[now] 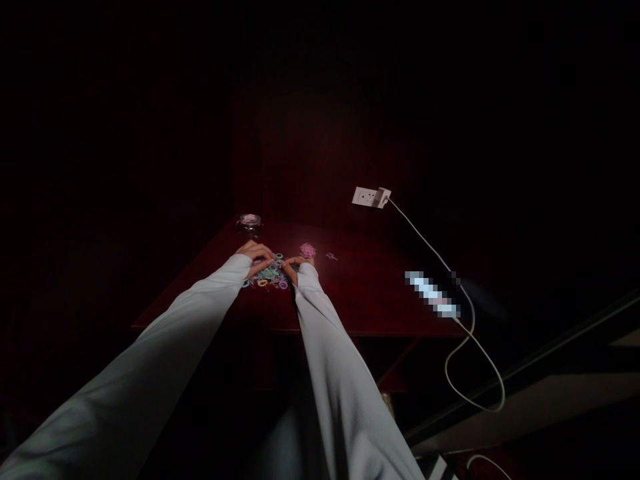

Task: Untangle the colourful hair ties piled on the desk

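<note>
- A loose pile of small pastel elastic bands (269, 275) lies on the dark red tabletop (365, 300), just below and left of the middle of the frame; green, yellow and purple loops show in it.
- The left hand (256, 253) reaches in at the upper left of the pile, its fingers bent and pointing right, down among the bands. Whether its grip is closed on one, I cannot tell.
- The right hand (295, 267) is at the right edge of the pile, thumb and fingers bent toward the left hand, with a small gap between the two. How far its grip is closed, and on what, is too small and dim to tell.
- A round pink cluster (307, 251) of what look like bands shows just above the right hand; whether they touch is unclear.
- A few more purplish bands (331, 256) lie right of that cluster.
- A clear jar (251, 224) with something pale pink at its top stands at the tabletop's far left corner, above the left hand.
- Right of centre, a white wall socket (365, 197) holds a charger plug (384, 197). Its white cable (425, 240) runs down to the right and loops near a bright, pixelated object (433, 295) at centre right.
- Light grey sleeves (200, 307) cover both arms.
</note>
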Demonstrator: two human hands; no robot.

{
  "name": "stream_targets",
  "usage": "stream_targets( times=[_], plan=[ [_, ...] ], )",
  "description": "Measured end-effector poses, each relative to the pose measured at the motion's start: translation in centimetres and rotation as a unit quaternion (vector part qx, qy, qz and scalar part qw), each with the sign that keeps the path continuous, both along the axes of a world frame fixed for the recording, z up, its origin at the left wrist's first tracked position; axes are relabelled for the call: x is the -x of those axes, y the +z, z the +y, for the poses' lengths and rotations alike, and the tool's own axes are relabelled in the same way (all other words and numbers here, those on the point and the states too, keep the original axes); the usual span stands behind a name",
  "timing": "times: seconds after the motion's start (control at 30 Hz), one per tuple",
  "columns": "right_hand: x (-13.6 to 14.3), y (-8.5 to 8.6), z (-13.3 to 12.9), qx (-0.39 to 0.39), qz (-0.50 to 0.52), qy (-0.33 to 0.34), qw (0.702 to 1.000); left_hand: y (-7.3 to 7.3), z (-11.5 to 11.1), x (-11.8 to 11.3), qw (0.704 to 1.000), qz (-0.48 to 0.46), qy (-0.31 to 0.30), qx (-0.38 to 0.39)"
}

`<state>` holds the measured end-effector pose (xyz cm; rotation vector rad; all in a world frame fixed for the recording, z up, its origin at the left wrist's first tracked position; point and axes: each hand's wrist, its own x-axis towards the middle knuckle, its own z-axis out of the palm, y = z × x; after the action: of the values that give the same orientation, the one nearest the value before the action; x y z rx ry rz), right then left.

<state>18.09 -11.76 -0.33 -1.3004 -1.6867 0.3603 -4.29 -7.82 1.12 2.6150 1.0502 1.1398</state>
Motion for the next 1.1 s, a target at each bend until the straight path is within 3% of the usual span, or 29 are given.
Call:
stream_targets(
  times=[0.57,0.9,1.1],
  plan=[
    [0.5,0.2,1.0,0.049,-0.022,0.000,0.999,-0.2,0.0,0.1,0.999,0.032,0.038,0.003],
    [0.1,0.8,-0.1,0.050,-0.037,0.040,0.997,0.1,-1.6,0.0,0.993,0.078,0.075,0.055],
    [0.0,1.0,-0.3,0.055,-0.045,0.048,0.996,0.5,-1.2,0.1,0.995,0.082,0.010,0.051]
  ],
)
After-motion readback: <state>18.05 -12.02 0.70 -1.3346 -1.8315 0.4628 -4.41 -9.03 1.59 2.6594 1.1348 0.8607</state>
